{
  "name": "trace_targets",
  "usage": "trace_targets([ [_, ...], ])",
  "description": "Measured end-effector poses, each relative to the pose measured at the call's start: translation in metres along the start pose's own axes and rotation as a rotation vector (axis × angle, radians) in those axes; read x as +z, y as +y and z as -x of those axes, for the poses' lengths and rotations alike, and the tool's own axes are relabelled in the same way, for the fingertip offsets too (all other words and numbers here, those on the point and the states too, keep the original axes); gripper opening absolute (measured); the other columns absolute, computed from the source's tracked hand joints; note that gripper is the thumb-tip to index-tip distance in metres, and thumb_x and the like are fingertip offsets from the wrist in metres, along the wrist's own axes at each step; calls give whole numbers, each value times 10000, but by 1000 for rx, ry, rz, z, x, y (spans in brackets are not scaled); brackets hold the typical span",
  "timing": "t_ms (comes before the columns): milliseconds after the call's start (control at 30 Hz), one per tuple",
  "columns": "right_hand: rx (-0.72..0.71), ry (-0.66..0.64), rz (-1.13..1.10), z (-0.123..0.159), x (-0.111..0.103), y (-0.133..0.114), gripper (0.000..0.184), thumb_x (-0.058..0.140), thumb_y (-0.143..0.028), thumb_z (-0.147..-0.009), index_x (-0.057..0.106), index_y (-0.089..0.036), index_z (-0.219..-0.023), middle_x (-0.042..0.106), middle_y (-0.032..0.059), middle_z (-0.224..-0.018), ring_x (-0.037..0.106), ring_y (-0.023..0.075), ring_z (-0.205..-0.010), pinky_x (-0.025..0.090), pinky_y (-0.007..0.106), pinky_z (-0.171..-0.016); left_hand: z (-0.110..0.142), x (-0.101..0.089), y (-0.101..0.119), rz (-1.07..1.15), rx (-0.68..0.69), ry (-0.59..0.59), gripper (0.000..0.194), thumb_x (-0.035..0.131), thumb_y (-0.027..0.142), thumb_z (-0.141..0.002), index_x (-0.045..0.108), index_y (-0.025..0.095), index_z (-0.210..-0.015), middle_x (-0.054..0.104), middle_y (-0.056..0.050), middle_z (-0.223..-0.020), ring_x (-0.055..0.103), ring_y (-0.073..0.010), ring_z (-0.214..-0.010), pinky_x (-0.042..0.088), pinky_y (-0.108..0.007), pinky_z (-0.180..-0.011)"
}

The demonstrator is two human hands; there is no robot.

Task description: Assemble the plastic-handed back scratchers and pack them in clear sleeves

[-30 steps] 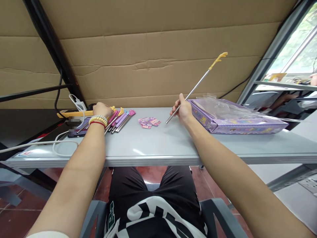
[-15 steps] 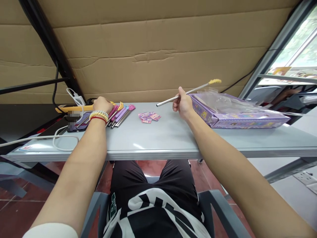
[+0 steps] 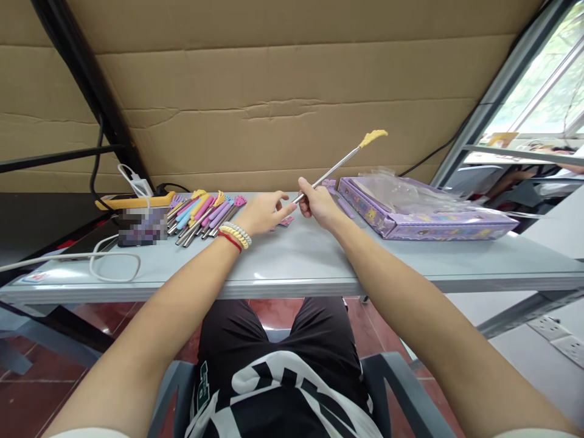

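On my feed, far left on the bench [image 3: 274, 261], a bundle of colourful-handled rods [image 3: 201, 214] lies beside cables. Next, my left hand [image 3: 262, 213] has its fingers parted at the lower end of the yellow-tipped rod [image 3: 340, 164]; whether they touch it I can't tell. Small cards [image 3: 286, 222] lie partly hidden behind it. My right hand [image 3: 318, 207] grasps that rod, tilted up rightward above the bench. Rightmost sits a purple box [image 3: 451, 229].

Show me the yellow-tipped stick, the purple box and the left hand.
Yellow-tipped stick [image 3: 338, 165]: head view, on the metal shaft.
Purple box [image 3: 449, 228]: head view, on the long front side.
Left hand [image 3: 260, 214]: head view, on the back of the hand.
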State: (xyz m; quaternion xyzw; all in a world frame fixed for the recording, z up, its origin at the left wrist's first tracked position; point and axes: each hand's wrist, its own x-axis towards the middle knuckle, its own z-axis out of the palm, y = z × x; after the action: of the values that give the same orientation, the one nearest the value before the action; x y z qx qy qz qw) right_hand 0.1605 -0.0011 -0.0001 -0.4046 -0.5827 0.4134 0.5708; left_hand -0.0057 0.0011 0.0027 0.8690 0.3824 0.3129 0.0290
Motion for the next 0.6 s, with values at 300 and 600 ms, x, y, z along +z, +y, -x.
trace_targets([
  [300, -19, 435, -339, -21, -48, -14, 455, 578, -627, -804, 433, -219, -663, 463, -68, -422, 392, 65, -283, 272, 199, -279, -1, -15, -22, -191, -153, 103, 284, 414, 285, -894, 667, 182, -969, 719, -91, -907, 629, -226, -838, 404, -311, -689],
  [600, 11, 624, -136, -25, -77, -8, 231, 544, -311, -857, 483, -213, -657, 526, -52, -457, 414, 80, -270, 210, 205, -267, 8, -30, -40, -157, -171, 151, 292, 492, 383, -791, 712, 196, -754, 694, -47, -689, 585, -183, -661, 373, -287, -618],
])
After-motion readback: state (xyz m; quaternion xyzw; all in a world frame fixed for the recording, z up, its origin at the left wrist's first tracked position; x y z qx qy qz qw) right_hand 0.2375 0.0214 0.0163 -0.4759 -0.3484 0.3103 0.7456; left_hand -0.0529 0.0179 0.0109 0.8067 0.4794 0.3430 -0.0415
